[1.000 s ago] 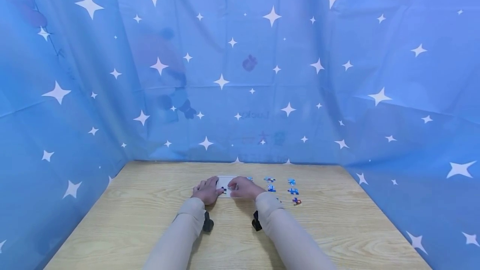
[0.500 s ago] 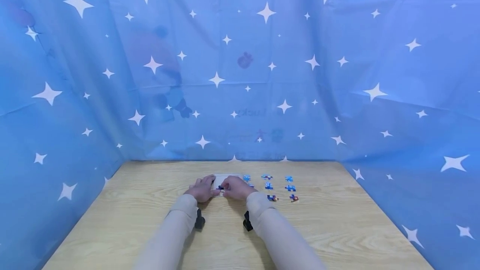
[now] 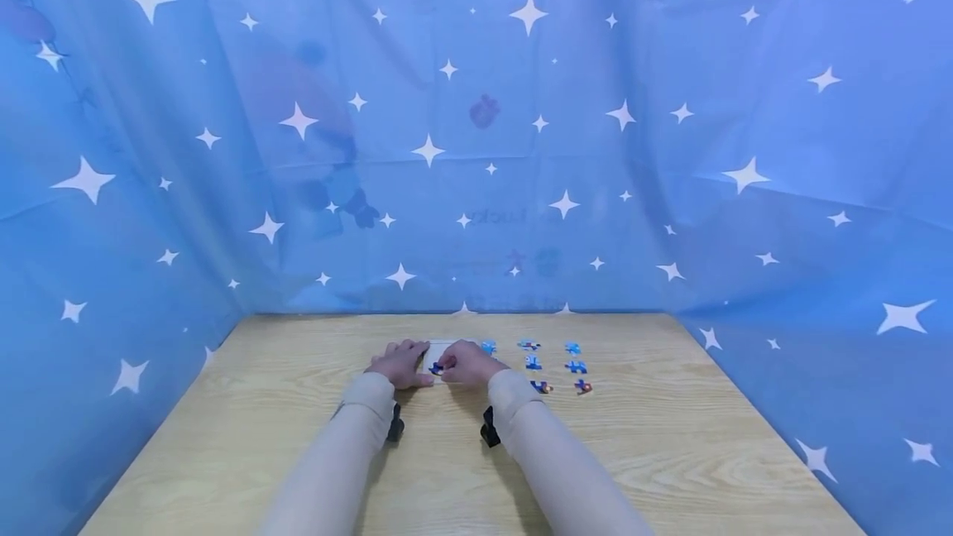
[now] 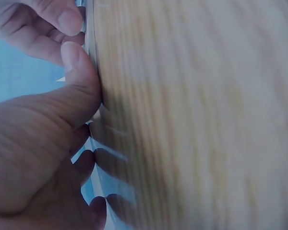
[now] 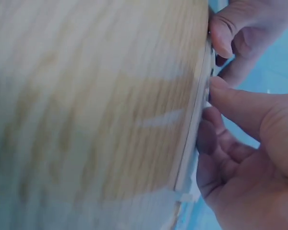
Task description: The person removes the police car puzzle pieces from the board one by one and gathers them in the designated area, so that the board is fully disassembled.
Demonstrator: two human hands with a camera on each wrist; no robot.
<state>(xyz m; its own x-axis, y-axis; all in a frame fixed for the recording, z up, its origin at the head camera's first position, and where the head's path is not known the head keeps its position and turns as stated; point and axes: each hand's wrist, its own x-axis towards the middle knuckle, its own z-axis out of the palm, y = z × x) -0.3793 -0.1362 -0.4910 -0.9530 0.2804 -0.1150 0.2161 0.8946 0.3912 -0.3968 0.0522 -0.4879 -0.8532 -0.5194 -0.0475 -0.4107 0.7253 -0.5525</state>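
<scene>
In the head view, a thin white board (image 3: 441, 347) lies flat near the table's back edge, between the two hands. The left hand (image 3: 402, 364) rests at its left side with fingers spread, its thumb along the near edge. The right hand (image 3: 467, 364) pinches a small dark blue jigsaw piece (image 3: 436, 369) over the board's near left part. In the left wrist view, the left thumb (image 4: 79, 72) touches the board's edge, close to the right hand's fingertips. The right wrist view shows the right thumb (image 5: 225, 96) at the same edge; the piece is mostly hidden there.
Several loose jigsaw pieces lie in rough rows right of the board, among them a blue piece (image 3: 577, 367), a red and blue piece (image 3: 583, 387) and a light blue piece (image 3: 572, 348). A blue star-patterned curtain (image 3: 476, 147) hangs behind the wooden table (image 3: 707, 437).
The right hand has moved left over the board, closer to the left hand, and its fingertips have come to the dark blue piece. The left hand stays on the board's left side.
</scene>
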